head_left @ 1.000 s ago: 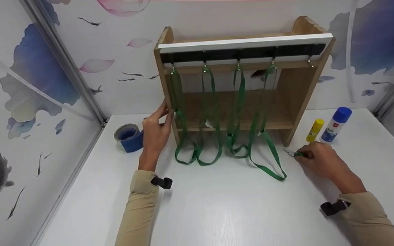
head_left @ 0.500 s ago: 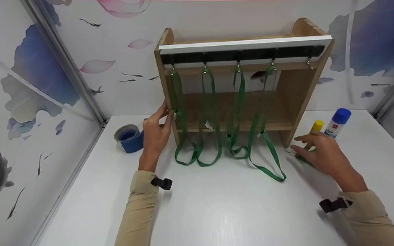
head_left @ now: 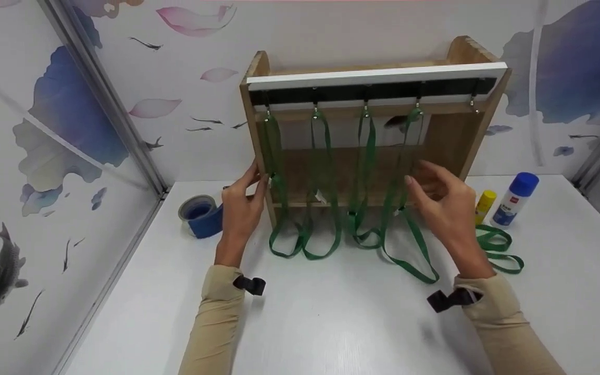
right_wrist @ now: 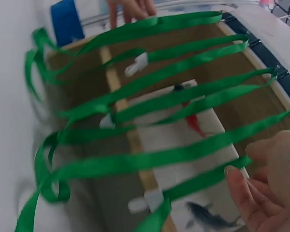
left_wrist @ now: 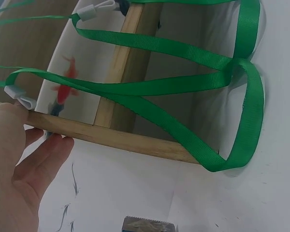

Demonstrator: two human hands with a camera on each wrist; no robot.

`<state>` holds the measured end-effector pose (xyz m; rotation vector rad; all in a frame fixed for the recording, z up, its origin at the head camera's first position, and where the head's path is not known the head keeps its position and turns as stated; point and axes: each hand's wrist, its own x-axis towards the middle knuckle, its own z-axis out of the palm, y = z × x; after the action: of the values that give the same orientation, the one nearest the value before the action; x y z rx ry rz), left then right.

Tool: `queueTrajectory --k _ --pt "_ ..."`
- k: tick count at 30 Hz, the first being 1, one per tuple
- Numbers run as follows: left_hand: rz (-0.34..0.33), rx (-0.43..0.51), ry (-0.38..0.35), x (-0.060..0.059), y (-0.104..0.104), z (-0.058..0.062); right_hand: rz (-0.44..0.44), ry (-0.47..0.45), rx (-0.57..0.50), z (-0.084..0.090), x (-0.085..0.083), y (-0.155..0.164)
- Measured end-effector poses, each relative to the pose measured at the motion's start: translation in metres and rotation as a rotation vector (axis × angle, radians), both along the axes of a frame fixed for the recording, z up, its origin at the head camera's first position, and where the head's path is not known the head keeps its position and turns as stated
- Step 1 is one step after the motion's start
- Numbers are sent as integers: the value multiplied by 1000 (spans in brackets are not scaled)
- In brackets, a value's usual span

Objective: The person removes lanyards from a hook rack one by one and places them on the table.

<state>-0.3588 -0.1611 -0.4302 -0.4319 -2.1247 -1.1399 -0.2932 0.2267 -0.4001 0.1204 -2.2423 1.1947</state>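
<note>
Head view: your left hand rests with straight fingers on the left upright of the wooden rack, which holds four green lanyards hung from hooks. Your right hand, fingers relaxed, hovers at the rightmost hanging lanyard. A loose lanyard lies on the table beside a yellow glue stick and a blue-capped bottle; its label is unreadable.

Left wrist view: the straight fingers touch the rack's edge.

Right wrist view: fingertips touch a strap, gripping nothing.

Right hand — off table, up at hanging lanyards.
</note>
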Motion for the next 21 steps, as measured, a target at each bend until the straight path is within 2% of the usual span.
queueTrajectory --k 4,11,15,21 --pt "1 7 2 1 2 -1 -15 19 -50 0 -2 -14" --pt "3 2 -6 0 -2 -3 -41 91 -6 -9 -7 -33" --pt "8 0 -14 0 -2 -3 -88 127 10 -8 -9 -42" --pt "0 7 -15 -2 0 -2 -137 116 32 -6 -8 -45"
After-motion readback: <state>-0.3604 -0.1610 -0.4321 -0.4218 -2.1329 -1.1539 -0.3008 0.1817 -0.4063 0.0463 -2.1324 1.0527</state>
